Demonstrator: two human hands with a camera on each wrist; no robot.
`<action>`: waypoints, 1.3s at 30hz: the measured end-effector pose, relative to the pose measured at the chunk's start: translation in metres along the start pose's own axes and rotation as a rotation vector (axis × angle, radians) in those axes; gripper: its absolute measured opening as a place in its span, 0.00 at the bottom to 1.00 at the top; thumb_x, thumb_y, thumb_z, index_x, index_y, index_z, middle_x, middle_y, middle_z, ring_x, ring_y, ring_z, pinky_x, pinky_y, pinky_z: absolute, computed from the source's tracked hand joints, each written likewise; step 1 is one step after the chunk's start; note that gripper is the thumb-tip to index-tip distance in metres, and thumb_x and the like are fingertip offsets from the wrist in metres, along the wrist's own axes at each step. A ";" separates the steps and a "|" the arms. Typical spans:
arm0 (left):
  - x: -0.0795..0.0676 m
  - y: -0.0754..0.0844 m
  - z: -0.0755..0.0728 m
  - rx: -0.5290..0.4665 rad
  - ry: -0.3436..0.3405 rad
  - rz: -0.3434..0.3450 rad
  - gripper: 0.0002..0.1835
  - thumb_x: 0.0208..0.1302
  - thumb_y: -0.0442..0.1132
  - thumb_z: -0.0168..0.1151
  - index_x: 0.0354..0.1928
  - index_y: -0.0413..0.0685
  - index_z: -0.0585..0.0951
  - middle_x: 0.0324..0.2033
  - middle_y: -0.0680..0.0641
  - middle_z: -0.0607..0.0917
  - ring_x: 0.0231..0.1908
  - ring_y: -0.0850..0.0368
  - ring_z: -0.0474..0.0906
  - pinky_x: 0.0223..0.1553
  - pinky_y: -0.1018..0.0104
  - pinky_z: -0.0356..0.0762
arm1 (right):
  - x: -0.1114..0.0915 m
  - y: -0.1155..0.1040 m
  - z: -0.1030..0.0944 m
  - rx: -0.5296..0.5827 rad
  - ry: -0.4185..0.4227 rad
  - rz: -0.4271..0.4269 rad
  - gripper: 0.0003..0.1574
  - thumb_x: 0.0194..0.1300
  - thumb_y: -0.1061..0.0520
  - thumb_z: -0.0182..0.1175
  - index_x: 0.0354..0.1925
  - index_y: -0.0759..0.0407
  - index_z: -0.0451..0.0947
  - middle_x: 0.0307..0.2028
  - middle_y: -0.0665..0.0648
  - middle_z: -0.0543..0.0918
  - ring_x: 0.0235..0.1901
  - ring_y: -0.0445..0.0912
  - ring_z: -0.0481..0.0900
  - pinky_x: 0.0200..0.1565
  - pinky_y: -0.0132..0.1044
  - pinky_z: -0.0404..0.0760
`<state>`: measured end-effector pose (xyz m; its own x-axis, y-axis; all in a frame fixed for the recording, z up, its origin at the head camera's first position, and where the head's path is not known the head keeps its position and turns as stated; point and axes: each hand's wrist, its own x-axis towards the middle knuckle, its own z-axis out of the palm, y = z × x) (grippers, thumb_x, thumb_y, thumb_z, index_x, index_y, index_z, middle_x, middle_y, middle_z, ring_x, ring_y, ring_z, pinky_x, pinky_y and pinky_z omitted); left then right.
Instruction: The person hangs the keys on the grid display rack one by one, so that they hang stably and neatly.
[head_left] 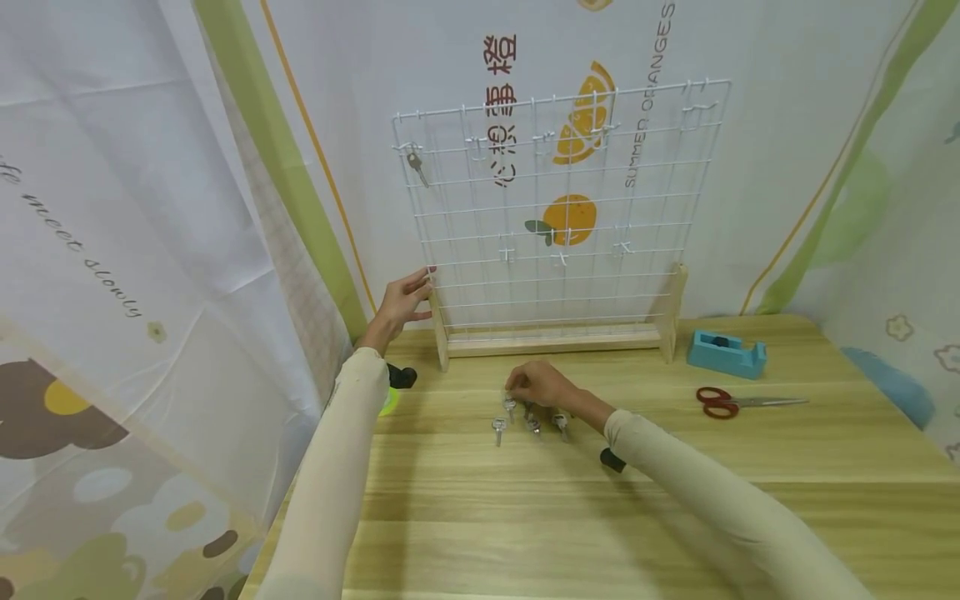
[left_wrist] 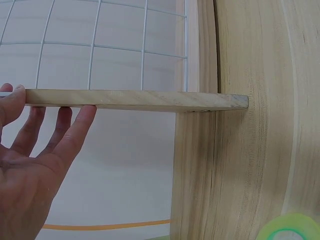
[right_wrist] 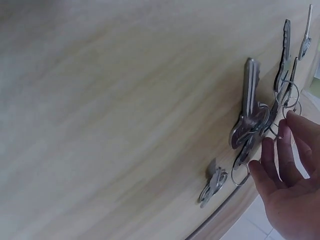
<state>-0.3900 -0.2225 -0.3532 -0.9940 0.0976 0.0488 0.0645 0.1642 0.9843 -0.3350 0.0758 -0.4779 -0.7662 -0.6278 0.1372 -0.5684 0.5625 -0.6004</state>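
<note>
My left hand [head_left: 402, 302] grips the left wooden upright [left_wrist: 135, 97] of a white wire grid rack [head_left: 637, 229], thumb on one side and fingers on the other. On the table, my right hand [head_left: 546, 387] pinches the ring of a silver key [head_left: 510, 406] between thumb and fingertip. Around it lie several more keys with rings, one key [head_left: 499, 430] a little to the left and another key [head_left: 561, 423] below the wrist. In the right wrist view, a key [right_wrist: 248, 95] overlaps others near the fingers. One key [head_left: 417, 167] hangs at the rack's upper left.
White hooks [head_left: 561, 259] hang on the grid at several spots. At the right of the table are a blue tape dispenser [head_left: 726, 354] and red-handled scissors [head_left: 720, 403]. A yellow-green tape roll [left_wrist: 290, 228] lies near the left arm. Printed curtains surround the table.
</note>
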 end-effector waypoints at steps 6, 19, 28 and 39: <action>-0.001 0.001 0.001 0.001 0.004 -0.006 0.25 0.83 0.36 0.51 0.78 0.54 0.69 0.79 0.40 0.60 0.70 0.38 0.68 0.64 0.40 0.78 | -0.002 0.000 -0.003 0.018 0.018 -0.021 0.04 0.71 0.67 0.64 0.41 0.64 0.86 0.35 0.55 0.89 0.32 0.44 0.84 0.34 0.31 0.85; 0.000 0.000 0.000 0.014 0.010 -0.016 0.25 0.83 0.36 0.51 0.77 0.53 0.70 0.79 0.39 0.61 0.69 0.39 0.68 0.61 0.42 0.81 | 0.005 -0.010 -0.029 -0.010 0.067 -0.132 0.09 0.72 0.68 0.60 0.47 0.68 0.85 0.35 0.62 0.90 0.31 0.52 0.87 0.35 0.37 0.85; -0.001 0.002 0.000 0.017 -0.007 -0.007 0.25 0.83 0.36 0.51 0.78 0.52 0.69 0.79 0.39 0.60 0.71 0.38 0.67 0.62 0.42 0.80 | 0.017 -0.032 -0.061 0.012 0.150 -0.177 0.08 0.72 0.67 0.64 0.48 0.68 0.86 0.36 0.62 0.90 0.32 0.53 0.88 0.31 0.35 0.84; 0.000 -0.002 -0.001 0.025 -0.015 0.014 0.25 0.83 0.36 0.50 0.78 0.52 0.69 0.79 0.39 0.60 0.72 0.38 0.67 0.62 0.40 0.79 | 0.027 -0.075 -0.109 0.024 0.203 -0.174 0.11 0.74 0.64 0.63 0.52 0.64 0.86 0.39 0.61 0.90 0.41 0.54 0.89 0.44 0.45 0.89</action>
<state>-0.3898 -0.2236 -0.3548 -0.9916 0.1148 0.0594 0.0803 0.1874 0.9790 -0.3460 0.0750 -0.3427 -0.7032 -0.5921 0.3937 -0.6916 0.4410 -0.5721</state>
